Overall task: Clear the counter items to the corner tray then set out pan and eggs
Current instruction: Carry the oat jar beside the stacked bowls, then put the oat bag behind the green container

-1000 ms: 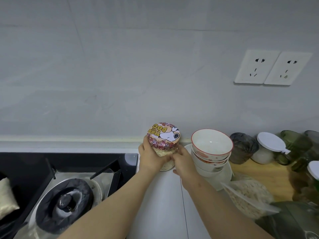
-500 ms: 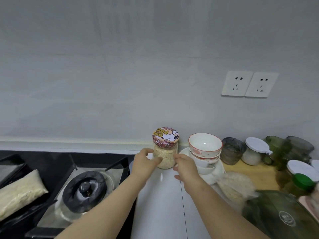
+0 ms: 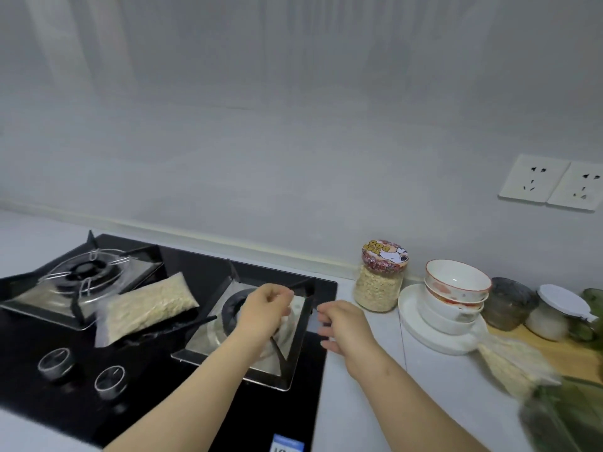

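Bag of grain (image 3: 146,308): lies on the hob between the burners, not yet cleared. Left hand (image 3: 264,308): over the right burner, fingers loosely curled, holding nothing. Right hand (image 3: 342,324): above the hob's right edge, fingers slack, empty. Cartoon-lidded jar (image 3: 380,282): upright at the bench's back edge, beside stacked bowls (image 3: 456,288). Wooden tray (image 3: 567,352): right corner. Pan, eggs: not in view; clearing judged partway.

Wall (image 3: 293,125): plain grey, evenly lit, ahead of me.
Sockets (image 3: 535,178): two white plates, to my right.
Counter (image 3: 346,422): white; black hob (image 3: 163,363) inset, my left.
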`<state>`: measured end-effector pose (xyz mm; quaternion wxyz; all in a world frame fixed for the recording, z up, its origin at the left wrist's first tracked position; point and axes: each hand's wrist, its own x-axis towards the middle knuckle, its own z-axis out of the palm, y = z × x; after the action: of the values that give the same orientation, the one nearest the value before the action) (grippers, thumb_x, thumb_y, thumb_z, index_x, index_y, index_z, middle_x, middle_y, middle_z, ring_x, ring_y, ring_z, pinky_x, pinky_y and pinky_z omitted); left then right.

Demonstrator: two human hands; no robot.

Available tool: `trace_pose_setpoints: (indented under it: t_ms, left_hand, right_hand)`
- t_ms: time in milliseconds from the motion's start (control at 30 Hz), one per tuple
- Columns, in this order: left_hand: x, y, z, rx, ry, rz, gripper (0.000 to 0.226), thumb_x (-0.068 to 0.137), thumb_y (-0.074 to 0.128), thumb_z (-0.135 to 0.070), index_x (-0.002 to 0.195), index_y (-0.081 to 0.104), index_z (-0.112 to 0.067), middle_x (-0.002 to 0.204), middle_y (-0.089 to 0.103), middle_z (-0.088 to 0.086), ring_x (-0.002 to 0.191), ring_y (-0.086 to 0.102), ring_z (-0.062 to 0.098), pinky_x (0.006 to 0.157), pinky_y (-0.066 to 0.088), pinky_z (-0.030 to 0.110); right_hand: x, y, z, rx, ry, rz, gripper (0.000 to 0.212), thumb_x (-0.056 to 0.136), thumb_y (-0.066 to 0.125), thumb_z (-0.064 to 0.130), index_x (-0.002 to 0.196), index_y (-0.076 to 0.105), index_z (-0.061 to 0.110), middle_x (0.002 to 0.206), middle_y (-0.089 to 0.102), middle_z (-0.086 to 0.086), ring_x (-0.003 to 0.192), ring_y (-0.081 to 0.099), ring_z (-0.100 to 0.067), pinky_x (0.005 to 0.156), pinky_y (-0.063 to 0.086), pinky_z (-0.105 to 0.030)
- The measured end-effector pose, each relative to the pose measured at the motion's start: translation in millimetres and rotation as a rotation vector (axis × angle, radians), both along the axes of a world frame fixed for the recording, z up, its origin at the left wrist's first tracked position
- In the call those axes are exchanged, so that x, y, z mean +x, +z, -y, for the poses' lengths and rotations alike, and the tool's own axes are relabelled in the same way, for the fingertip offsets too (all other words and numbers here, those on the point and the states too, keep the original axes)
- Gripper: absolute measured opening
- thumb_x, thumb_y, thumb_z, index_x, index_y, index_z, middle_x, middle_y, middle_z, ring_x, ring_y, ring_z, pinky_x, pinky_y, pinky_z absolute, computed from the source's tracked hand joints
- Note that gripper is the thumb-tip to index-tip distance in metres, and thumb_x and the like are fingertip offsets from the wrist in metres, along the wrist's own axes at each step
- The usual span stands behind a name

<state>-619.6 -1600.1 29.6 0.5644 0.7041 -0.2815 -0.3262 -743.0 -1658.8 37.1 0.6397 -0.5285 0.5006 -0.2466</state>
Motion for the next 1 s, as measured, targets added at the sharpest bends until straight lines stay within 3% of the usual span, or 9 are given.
trace_pose_setpoints:
  t_ms: [200,300,400,500,667,733,833,933,1000]
  left_hand:
    - [79,2,-56,-0.006,0.039,0.000,0.013,0.089,0.055,-0.009,0.080,0.062,-0.015,0.073,0.061,0.005,0.072,0.056,0.018,0.064,0.044,0.025]
    - [134,6,-86,-0.005,0.042,0.018,0.010,0.090,0.054,-0.011,0.085,0.062,-0.015,0.078,0.060,0.002,0.074,0.058,0.015,0.066,0.046,0.023]
    - [170,7,-100,0.034,0.064,0.044,0.008,0.090,0.056,-0.015,0.083,0.061,-0.018,0.081,0.059,0.001,0.076,0.059,0.015,0.080,0.050,0.033]
    - [219,-4,-122,0.143,0.085,0.089,0.006,0.089,0.056,-0.019,0.084,0.060,-0.019,0.081,0.058,0.000,0.080,0.055,0.016,0.084,0.048,0.034]
    - [263,-18,-136,0.371,-0.004,0.020,0.019,0.092,0.055,-0.024,0.103,0.058,-0.009,0.097,0.055,0.003,0.082,0.049,0.012,0.082,0.040,0.029]
    - [275,-21,-133,0.380,0.008,-0.100,0.034,0.093,0.054,-0.023,0.122,0.051,-0.006,0.122,0.054,0.010,0.103,0.053,0.019,0.093,0.039,0.034]
    - [286,-29,-128,0.417,0.069,-0.271,0.056,0.093,0.054,-0.024,0.141,0.033,-0.005,0.146,0.037,0.014,0.132,0.037,0.029,0.102,0.034,0.038]
    - [292,-39,-119,0.478,0.096,-0.309,0.052,0.093,0.053,-0.024,0.137,0.035,-0.003,0.142,0.039,0.015,0.118,0.045,0.029,0.093,0.040,0.039]
    - [294,-41,-112,0.456,0.135,-0.416,0.026,0.096,0.047,-0.014,0.117,0.047,0.002,0.114,0.052,0.016,0.089,0.049,0.025,0.079,0.042,0.035]
  right_hand:
    - [95,0,-44,0.092,0.051,0.015,0.020,0.092,0.048,0.009,0.075,0.058,0.012,0.067,0.053,-0.004,0.054,0.045,-0.013,0.049,0.038,-0.021]
    - [153,2,-72,0.123,0.077,0.054,0.019,0.093,0.046,0.008,0.095,0.062,-0.002,0.080,0.062,-0.023,0.056,0.044,-0.014,0.051,0.034,-0.022]
    - [185,-6,-83,0.040,0.112,0.082,0.010,0.093,0.048,0.013,0.091,0.058,0.013,0.075,0.057,-0.004,0.060,0.050,-0.012,0.049,0.039,-0.019]
    - [227,-13,-106,0.006,0.146,0.029,0.010,0.094,0.047,0.017,0.096,0.057,0.015,0.088,0.061,-0.001,0.077,0.058,-0.013,0.060,0.047,-0.022]
    - [258,-30,-126,-0.054,0.170,-0.079,0.016,0.090,0.044,0.013,0.086,0.059,0.017,0.086,0.057,-0.001,0.074,0.054,-0.014,0.060,0.044,-0.021]
    - [264,-37,-129,-0.039,0.152,-0.100,0.016,0.090,0.044,0.012,0.084,0.059,0.016,0.083,0.055,-0.002,0.069,0.050,-0.013,0.057,0.041,-0.020]
    - [271,-42,-129,-0.043,0.131,-0.111,0.016,0.092,0.046,0.015,0.089,0.061,0.016,0.084,0.058,-0.001,0.068,0.051,-0.011,0.056,0.041,-0.019]
    - [272,-39,-123,-0.047,0.168,-0.140,0.018,0.093,0.044,0.015,0.094,0.062,0.016,0.089,0.058,0.000,0.073,0.052,-0.012,0.060,0.044,-0.021]
    - [273,-38,-119,-0.028,0.178,-0.157,0.018,0.092,0.044,0.016,0.098,0.061,0.016,0.093,0.058,0.000,0.077,0.054,-0.013,0.062,0.047,-0.022]
